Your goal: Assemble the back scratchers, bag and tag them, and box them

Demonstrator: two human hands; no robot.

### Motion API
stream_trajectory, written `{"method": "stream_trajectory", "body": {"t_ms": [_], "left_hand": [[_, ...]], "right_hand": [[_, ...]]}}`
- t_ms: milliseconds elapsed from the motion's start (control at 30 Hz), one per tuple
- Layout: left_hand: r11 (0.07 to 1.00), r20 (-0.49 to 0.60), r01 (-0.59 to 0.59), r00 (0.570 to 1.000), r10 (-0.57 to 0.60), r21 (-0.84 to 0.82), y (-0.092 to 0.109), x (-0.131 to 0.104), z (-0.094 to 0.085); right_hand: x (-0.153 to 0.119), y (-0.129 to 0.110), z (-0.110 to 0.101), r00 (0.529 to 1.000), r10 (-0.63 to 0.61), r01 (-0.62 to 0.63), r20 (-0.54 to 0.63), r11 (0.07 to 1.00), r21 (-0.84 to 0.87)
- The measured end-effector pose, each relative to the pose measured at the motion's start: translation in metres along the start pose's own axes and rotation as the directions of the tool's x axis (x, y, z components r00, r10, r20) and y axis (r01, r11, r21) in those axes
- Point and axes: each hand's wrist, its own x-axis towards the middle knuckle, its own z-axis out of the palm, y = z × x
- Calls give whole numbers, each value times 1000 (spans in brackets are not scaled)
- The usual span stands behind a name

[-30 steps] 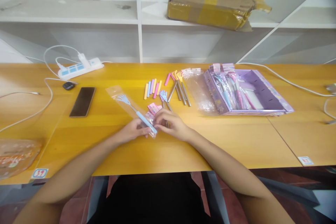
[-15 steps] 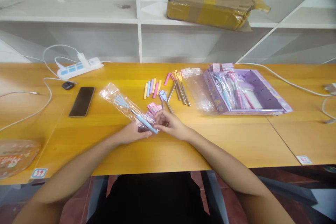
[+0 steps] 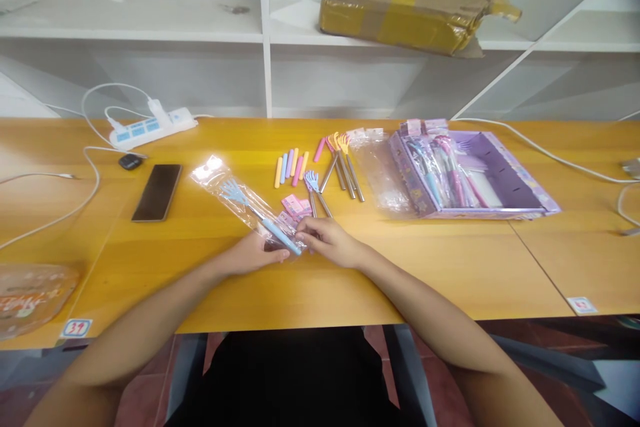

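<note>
A clear plastic bag (image 3: 210,173) holds a blue hand-shaped scratcher (image 3: 280,235), slanting down to the right. My left hand (image 3: 254,253) grips the bag around the blue handle, thumb on top. At the bag's lower right end, my right hand (image 3: 330,240) pinches the plastic. Pink cards (image 3: 295,205) lie just beyond my fingers. Behind them are a blue-purple scratcher head (image 3: 312,181) on metal rods, yellow and pink scratcher heads (image 3: 338,142) on rods, and several coloured handle tubes (image 3: 290,165).
A purple box (image 3: 520,177) with bagged scratchers stands at the right, flat clear bags (image 3: 380,180) beside it. At the left are a phone (image 3: 157,192), a power strip (image 3: 153,129) and cables. A taped carton (image 3: 400,13) sits on the shelf.
The fingers of my right hand have closed in on the bag's lower end. My left hand keeps its hold, and the bag has barely moved.
</note>
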Motion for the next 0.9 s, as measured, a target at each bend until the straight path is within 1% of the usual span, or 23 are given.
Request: {"method": "stream_trajectory", "body": {"t_ms": [133, 267, 333, 400, 500, 633, 800, 900], "left_hand": [[1000, -7, -18, 1000, 18, -15, 1, 0, 2], [998, 30, -59, 998, 60, -26, 4, 1, 3], [999, 37, -48, 998, 49, -20, 5, 2, 3], [1000, 5, -29, 1000, 29, -12, 4, 3, 4], [999, -22, -45, 999, 45, -11, 4, 5, 5], [998, 21, -58, 998, 58, 21, 4, 4, 4], [997, 24, -51, 998, 49, 66, -1, 4, 2], [997, 38, -56, 998, 54, 62, 2, 3, 0]], "right_hand": [[0, -2, -1, 998, -50, 53, 36, 996, -79], [1, -5, 1, 994, -95, 102, 54, 982, -159], [1, -5, 2, 992, -111, 119, 54, 978, -172], [1, -6, 2, 992, -119, 126, 53, 975, -181], [2, -5, 2, 991, -119, 127, 53, 973, -195], [2, -4, 1, 994, -96, 105, 56, 977, -185], [2, -7, -1, 995, -74, 84, 67, 984, -157], [1, -8, -4, 994, -68, 79, 88, 989, -129]]}}
